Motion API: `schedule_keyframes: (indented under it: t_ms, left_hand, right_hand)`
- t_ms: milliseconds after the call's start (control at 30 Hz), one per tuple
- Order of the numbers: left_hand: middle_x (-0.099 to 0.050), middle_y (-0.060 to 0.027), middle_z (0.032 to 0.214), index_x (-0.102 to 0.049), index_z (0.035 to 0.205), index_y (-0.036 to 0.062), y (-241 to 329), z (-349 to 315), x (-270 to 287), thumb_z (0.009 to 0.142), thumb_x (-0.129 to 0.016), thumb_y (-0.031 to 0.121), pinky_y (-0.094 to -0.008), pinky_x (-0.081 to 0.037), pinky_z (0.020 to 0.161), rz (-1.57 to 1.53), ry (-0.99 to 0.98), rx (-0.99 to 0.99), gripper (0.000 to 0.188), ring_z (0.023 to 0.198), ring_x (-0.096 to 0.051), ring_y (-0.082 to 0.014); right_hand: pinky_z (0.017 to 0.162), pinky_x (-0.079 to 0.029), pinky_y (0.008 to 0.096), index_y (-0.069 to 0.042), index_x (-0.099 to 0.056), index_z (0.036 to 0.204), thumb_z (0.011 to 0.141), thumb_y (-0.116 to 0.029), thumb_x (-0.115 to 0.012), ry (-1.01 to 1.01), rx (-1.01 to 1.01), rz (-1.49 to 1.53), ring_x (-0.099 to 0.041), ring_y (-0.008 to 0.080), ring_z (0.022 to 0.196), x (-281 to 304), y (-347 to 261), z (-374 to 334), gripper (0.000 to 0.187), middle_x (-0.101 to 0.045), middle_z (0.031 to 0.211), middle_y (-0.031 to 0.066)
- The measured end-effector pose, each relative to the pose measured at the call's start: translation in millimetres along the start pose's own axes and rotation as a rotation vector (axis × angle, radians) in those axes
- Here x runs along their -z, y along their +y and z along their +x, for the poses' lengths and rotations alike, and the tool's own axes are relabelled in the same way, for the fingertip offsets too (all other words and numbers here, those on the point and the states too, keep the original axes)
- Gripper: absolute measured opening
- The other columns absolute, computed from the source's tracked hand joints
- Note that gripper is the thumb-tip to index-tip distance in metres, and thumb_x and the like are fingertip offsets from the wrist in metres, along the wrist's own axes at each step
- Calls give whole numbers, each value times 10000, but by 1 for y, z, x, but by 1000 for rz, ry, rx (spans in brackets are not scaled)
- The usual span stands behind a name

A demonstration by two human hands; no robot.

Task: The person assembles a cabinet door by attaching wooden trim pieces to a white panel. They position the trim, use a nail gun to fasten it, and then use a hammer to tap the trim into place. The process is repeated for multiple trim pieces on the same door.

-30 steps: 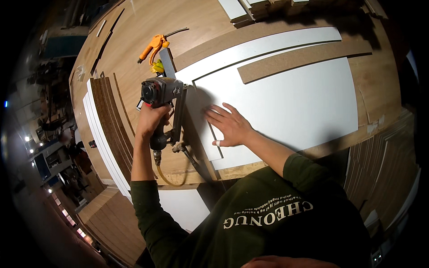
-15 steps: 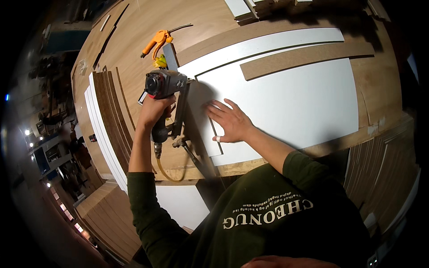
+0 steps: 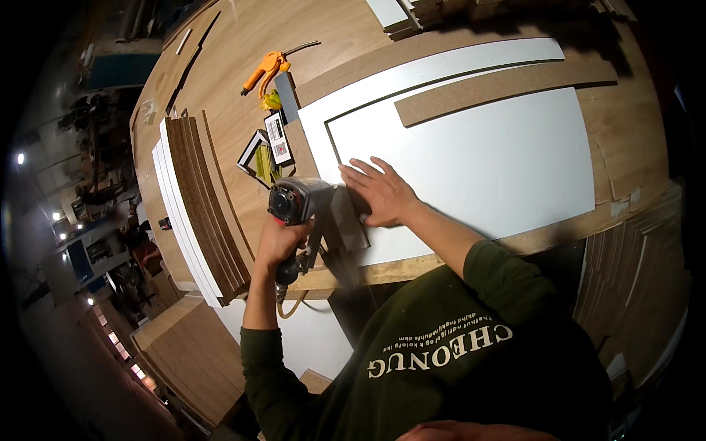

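Note:
My left hand (image 3: 278, 242) is wrapped round the handle of a dark pneumatic nail gun (image 3: 303, 197). The gun's nose is over the near part of a narrow white strip (image 3: 321, 140) along the left end of a large white panel (image 3: 500, 162). Whether the nose touches the strip cannot be made out. My right hand (image 3: 386, 197) lies flat with fingers spread, partly across the strip's inner edge and the panel. A longer white strip (image 3: 448, 71) runs along the panel's far side. Between that strip and the panel's middle rests a loose brown board strip (image 3: 507, 93).
An orange air blow gun (image 3: 265, 72), a grey block (image 3: 287, 95) and small boxes (image 3: 279, 140) lie beyond the nail gun. Stacked white-faced boards (image 3: 195, 206) stand at the left of the wooden workbench (image 3: 346, 29). More boards are piled at the far side and lower right.
The nail gun has come nearer to me and a little right along the narrow strip, uncovering the small boxes. My right hand stays on the panel, having shifted only slightly.

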State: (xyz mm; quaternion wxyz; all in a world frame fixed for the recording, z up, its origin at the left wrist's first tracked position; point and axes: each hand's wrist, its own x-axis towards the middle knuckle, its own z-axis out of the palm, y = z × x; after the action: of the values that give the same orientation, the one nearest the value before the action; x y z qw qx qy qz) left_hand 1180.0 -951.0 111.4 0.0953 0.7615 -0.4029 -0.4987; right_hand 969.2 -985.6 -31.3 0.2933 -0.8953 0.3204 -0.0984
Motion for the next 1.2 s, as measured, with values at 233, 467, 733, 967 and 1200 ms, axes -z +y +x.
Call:
schedule_keyframes:
  t_ms: [233,467,733,967,1200]
  left_hand:
    - [-554,-24,614,-566,810,21,-3,0,-8,736,-666,61,-274,-458,456,39,53,-37,131,498,-535,-110]
    - [-552,-26,614,-583,834,22,2,3,-6,741,-685,69,-272,-457,453,6,28,-4,145,498,-536,-110]
    - [-546,-24,599,-603,836,27,3,-3,-10,759,-692,120,-270,-450,463,-20,17,-12,150,503,-542,-113]
    - [-566,-29,621,-613,870,14,-30,-55,-29,770,-692,83,-291,-468,487,71,11,126,145,524,-560,-123]
    - [-688,-142,864,-650,969,14,-75,-88,-51,644,-744,139,-349,-515,736,247,26,128,360,814,-671,-276]
  right_hand:
    - [1173,-130,406,-72,-339,1430,646,-436,-705,-22,-4,0,-174,180,1419,2,0,0,938,-215,1542,27]
    - [1174,-125,400,-70,-354,1424,662,-426,-686,-18,-18,45,-168,171,1420,-2,2,0,905,-212,1542,23]
    - [1172,-124,410,-70,-346,1429,710,-406,-656,-9,-9,38,-162,177,1423,0,2,-1,852,-225,1540,31]
    - [1168,-128,422,-72,-321,1436,810,-502,-587,72,8,-21,-177,197,1419,-12,3,-2,805,-236,1534,43]
    - [1177,-98,404,-98,-286,1458,858,-577,-502,10,-7,-110,-148,176,1427,-9,1,-1,797,-204,1547,18]
